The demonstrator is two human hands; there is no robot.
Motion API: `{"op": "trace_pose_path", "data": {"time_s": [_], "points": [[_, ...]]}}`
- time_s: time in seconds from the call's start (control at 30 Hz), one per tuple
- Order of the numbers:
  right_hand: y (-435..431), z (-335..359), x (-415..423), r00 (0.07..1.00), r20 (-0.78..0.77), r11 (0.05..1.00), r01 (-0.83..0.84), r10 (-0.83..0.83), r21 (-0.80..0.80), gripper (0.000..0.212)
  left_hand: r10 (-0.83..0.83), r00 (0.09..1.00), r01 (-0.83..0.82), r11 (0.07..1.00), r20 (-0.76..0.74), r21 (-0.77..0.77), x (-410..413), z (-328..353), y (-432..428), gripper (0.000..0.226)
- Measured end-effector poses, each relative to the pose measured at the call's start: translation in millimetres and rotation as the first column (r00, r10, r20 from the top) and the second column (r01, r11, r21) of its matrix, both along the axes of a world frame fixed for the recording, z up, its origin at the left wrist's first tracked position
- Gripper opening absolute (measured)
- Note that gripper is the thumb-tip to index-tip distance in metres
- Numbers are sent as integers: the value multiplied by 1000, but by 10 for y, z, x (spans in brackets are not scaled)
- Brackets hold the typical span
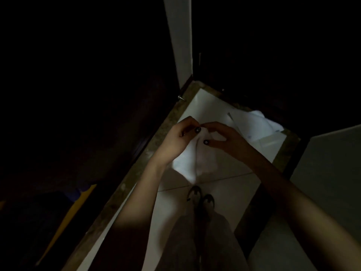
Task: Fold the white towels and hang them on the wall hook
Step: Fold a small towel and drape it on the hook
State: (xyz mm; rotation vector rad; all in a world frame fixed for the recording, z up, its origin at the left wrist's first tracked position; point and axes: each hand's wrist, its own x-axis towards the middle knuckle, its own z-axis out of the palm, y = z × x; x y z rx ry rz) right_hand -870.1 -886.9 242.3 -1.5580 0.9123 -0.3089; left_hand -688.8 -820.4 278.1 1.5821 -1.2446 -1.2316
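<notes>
1. head view, very dim. most of the frame was black, and we could read only the lit strip down the middle.
2. left hand (180, 136) was raised in front of the body. its thumb and fingertips were closed in a pinch on the top edge of the white towel (187, 163). the nails were dark.
3. right hand (224, 139) sat just beside the left, the two nearly touching. its thumb and curled fingers pinched the same top edge of cloth.
4. the white towel hung in the air from both hands, above the floor tiles (214, 106). it narrowed to a point low down, just above the shoes (201, 196) as we saw it. we could not tell how many layers were folded together.
5. second towel (257, 124), also white, lay rumpled on the tiles at the far right end, against the dark edge and well apart from the hands.
6. grey trousers (195, 241) ran down from the shoes to the bottom of the frame.
7. a brownish stone border (156, 153) ran along the left side of the tiles. a small metal piece (180, 97) stuck out near its far end, too small for us to name.
8. a white upright strip (179, 36) rose from the far corner. a grey panel (332, 173) stood at the right and a yellow strip (68, 218) at the lower left.
</notes>
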Motion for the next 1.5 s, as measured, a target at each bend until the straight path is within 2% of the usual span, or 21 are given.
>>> {"op": "trace_pose_path", "data": {"time_s": [0.17, 0.27, 0.33, 0.43, 0.6, 0.7, 0.77, 0.87, 0.97, 1.07, 1.13, 1.2, 1.27, 1.43, 1.5], "points": [[316, 1001, 260, 999, 37, 999, 19, -18, -38, 16, 161, 987, -161, 982, -9, -98, 111, 966, 623, 13], [606, 1334, 384, 995, -64, 988, -78, 70, -130, 6, 293, 956, -290, 947, 2, -137, 160, 1347, 1094, 12], [870, 1476, 458, 983, -143, 966, -144, 114, -216, 10, 383, 924, -379, 914, -2, -144, 152, 1543, 1455, 12], [1240, 1671, 515, 981, -162, 942, -151, 106, -299, 15, 513, 858, -503, 840, -3, -202, 203, 1806, 1944, 13], [1698, 1952, 516, 988, -150, 894, -43, -28, -446, 10, 654, 756, -621, 730, 29, -286, 331, 2173, 2734, 16], [1934, 2147, 647, 987, -138, 860, -138, 80, -492, 11, 740, 672, -698, 634, 0, -333, 378, 2371, 3181, 14], [2100, 2279, 764, 985, -67, 859, -171, 158, -482, 20, 786, 619, -726, 580, 17, -370, 421, 2473, 3414, 14], [2336, 2520, 967, 980, 61, 885, -146, 192, -442, 25, 863, 500, -749, 470, 66, -467, 501, 2648, 3713, 16], [2640, 2817, 1233, 959, 181, 906, -128, 217, -404, 21, 920, 385, -771, 363, 72, -523, 619, 2806, 4055, 18], [3068, 3133, 1486, 926, 318, 956, -119, 205, -269, 14, 954, 299, -804, 271, 33, -530, 792, 2932, 4441, 19], [3403, 3325, 1632, 896, 359, 956, -192, 263, -221, 30, 964, 266, -818, 234, 15, -526, 923, 3011, 4711, 20], [3784, 3489, 1766, 844, 399, 931, -295, 359, -214, 42, 962, 273, -821, 237, 7, -519, 1036, 3100, 4974, 20], [4189, 3580, 1904, 784, 435, 897, -393, 442, -203, 42, 945, 327, -808, 284, 8, -517, 1115, 3176, 5238, 19], [5083, 3539, 2255, 719, 348, 799, -551, 601, -242, 48, 806, 579, -675, 559, 124, -482, 1297, 3283, 5880, 17], [5365, 3493, 2386, 736, 324, 804, -531, 595, -269, 43, 755, 632, -624, 630, 175, -462, 1420, 3297, 6112, 13]]}}
